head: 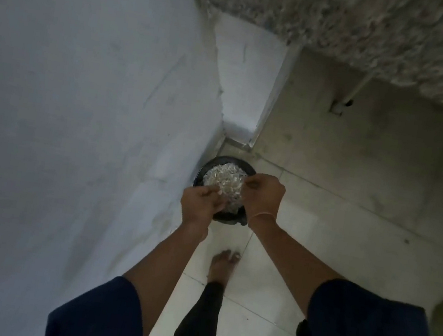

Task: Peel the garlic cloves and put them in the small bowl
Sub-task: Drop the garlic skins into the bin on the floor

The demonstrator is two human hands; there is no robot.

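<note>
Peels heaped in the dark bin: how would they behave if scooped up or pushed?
Probably very light and floppy: the peels look like thin pale flakes heaped loosely in the bin. Likely to scatter, not shift as one lump, since the heap is many separate scraps. They may cling to the left hand and right hand just above.

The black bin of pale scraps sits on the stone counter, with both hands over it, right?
No: the head view shows the black bin on the tiled floor beside the wall, not on the stone counter. It holds pale scraps, and the left hand and right hand are over it.
</note>
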